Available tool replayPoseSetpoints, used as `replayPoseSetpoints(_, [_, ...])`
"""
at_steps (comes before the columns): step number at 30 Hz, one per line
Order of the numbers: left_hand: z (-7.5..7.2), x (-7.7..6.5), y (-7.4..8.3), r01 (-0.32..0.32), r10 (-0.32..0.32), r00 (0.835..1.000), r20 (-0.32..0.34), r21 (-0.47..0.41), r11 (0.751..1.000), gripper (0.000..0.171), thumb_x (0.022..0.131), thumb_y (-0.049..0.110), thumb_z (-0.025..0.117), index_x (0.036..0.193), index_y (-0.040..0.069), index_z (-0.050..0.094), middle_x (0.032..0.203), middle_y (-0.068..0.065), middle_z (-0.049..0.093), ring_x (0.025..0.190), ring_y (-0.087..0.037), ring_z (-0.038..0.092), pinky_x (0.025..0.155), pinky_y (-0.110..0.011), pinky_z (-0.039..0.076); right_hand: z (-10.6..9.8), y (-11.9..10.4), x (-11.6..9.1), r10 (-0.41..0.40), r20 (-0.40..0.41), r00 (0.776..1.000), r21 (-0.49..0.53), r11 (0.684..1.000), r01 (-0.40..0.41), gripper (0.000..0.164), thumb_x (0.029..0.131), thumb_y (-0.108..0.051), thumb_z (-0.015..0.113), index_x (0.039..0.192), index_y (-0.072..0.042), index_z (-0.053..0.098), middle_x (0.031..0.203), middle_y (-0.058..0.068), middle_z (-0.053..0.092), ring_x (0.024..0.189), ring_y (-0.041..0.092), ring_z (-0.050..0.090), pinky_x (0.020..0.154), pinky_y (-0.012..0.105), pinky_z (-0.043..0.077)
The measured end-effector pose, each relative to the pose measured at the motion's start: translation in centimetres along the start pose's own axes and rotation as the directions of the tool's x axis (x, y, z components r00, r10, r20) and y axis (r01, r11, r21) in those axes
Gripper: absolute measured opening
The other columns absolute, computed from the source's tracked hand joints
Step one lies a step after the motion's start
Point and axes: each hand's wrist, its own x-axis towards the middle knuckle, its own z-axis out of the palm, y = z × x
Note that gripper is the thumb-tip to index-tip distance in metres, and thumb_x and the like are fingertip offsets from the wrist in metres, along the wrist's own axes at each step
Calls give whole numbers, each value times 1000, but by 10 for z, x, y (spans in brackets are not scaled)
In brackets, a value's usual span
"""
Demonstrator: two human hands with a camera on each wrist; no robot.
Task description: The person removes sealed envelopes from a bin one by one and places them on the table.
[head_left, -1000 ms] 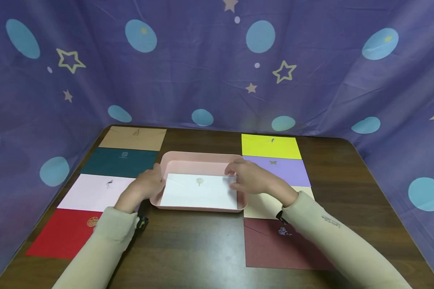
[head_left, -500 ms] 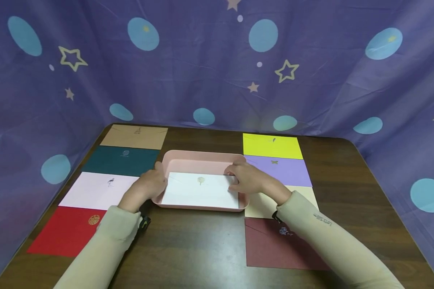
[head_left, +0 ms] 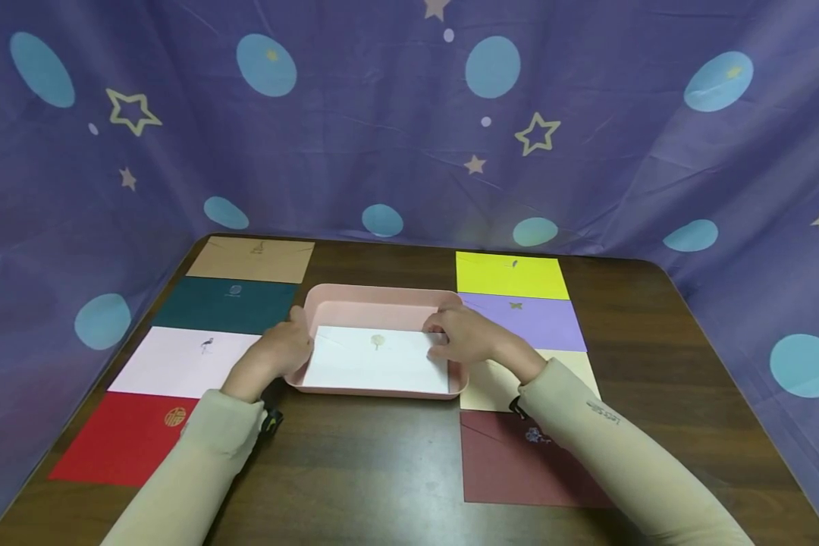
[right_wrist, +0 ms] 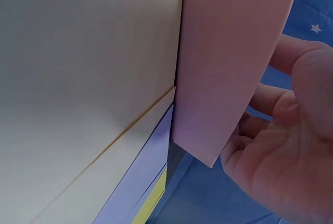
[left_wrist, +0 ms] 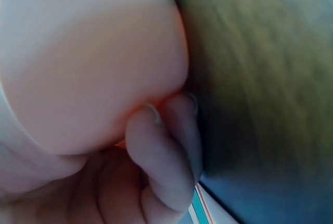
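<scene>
A pink tray (head_left: 375, 296) sits mid-table with a white envelope (head_left: 368, 371) inside, marked with a gold tree. My left hand (head_left: 288, 345) grips the tray's left end; in the left wrist view its fingertips (left_wrist: 143, 125) press the outer wall (left_wrist: 109, 83) and the thumb lies over the rim. Over the tray's right rim reaches my right hand (head_left: 467, 334), thumb and fingers apart at the envelope's right edge. In the right wrist view that hand (right_wrist: 296, 114) shows behind the tray wall (right_wrist: 229, 52), which hides its fingertips.
Left of the tray lie brown (head_left: 246, 262), dark green (head_left: 218, 307), pale pink (head_left: 171, 364) and red envelopes (head_left: 116, 444). At the right are yellow (head_left: 512, 277), lilac (head_left: 539, 326), cream (head_left: 487, 387) and maroon ones (head_left: 519, 474). A purple patterned curtain (head_left: 382, 152) encloses the table.
My right thumb and fingers have drawn slightly closer together at the white envelope's right edge. The left hand keeps its grip and the tray stays put.
</scene>
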Motion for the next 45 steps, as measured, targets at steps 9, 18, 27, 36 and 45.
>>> replayPoseSetpoints(9, [-2, 0, -2, -29, 29, 1000, -6, 6, 1000, 35, 98, 12, 29, 124, -10, 20, 85, -23, 50, 74, -34, 54, 59, -41, 45, -3, 2, 1, 59, 7, 998, 101, 993, -60, 32, 84, -17, 71, 112, -3, 63, 103, 6, 63, 90, 21, 53, 84, 35, 43])
replayPoseSetpoints(18, [0, 1, -2, 0, 1, 1000, 15, -44, 999, 45, 99, 12, 30, 133, -11, 14, 85, -22, 50, 70, -32, 55, 53, -36, 45, -3, 9, 0, 87, -19, 996, 206, 975, -82, 29, 84, -11, 71, 109, -9, 57, 103, 8, 53, 85, 21, 52, 79, 35, 44])
replayPoseSetpoints(27, [-1, 0, -2, -1, 2, 1000, 20, -35, 999, 47, 99, 14, 29, 135, -11, 13, 87, -21, 51, 73, -32, 55, 56, -38, 44, -5, 20, 0, 90, -15, 996, 300, 950, -81, 30, 83, -13, 74, 108, -12, 58, 94, 3, 59, 83, 16, 54, 78, 33, 46])
replayPoseSetpoints(36, [-2, 0, 0, 22, -22, 999, 35, -6, 1000, 50, 101, 17, 23, 139, -11, 7, 101, -25, 50, 85, -34, 52, 64, -42, 44, -10, 27, -1, 140, 18, 990, 382, 914, -136, 26, 86, -18, 72, 109, -13, 59, 81, 4, 58, 73, 17, 51, 67, 33, 44])
replayPoseSetpoints(45, [-1, 1, -1, 19, -18, 999, 31, -19, 1000, 50, 102, 18, 23, 139, -11, 7, 103, -27, 49, 87, -35, 51, 67, -44, 44, -11, 31, -3, 192, 38, 981, 461, 867, -188, 17, 89, -22, 69, 101, -15, 61, 72, 4, 52, 64, 15, 45, 62, 31, 39])
